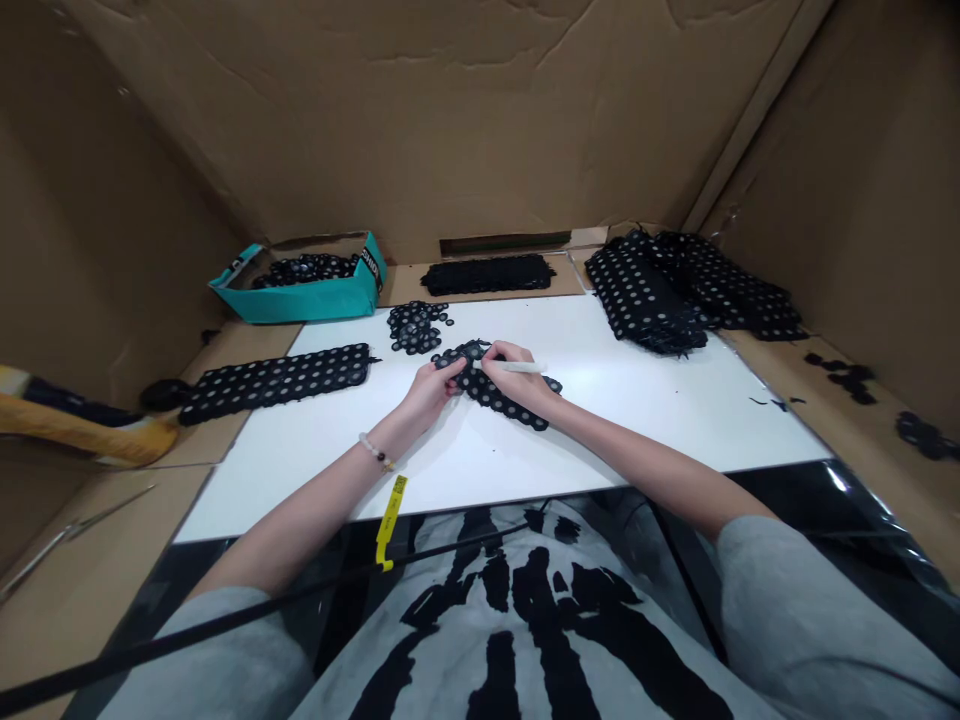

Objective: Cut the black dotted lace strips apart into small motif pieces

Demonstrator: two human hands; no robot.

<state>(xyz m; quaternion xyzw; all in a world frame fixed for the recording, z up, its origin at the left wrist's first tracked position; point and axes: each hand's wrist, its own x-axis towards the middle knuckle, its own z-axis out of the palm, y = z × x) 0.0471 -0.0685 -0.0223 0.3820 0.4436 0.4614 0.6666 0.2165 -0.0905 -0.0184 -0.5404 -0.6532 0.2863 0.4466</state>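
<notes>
Near the middle of the white board (622, 410), a black strip (510, 404) with rows of pale grey dots lies at a slant. My left hand (433, 388) pinches its far left end between thumb and fingers. Closed around a slim white pen-shaped tool (534, 367), my right hand (512, 375) rests over the strip, close to the left fingertips. The tool's tip is too small to make out. Just beyond my left hand sits a loose heap of small black discs with grey centres (415, 328).
A teal box (307, 302) of dotted black pieces stands back left. Dotted strips lie at left (277, 384) and stacked back right (645, 295); a dark bundle (487, 274) is behind. Scissors-like metal tool (90, 520) lies far left. Cardboard walls (450, 120) enclose the space.
</notes>
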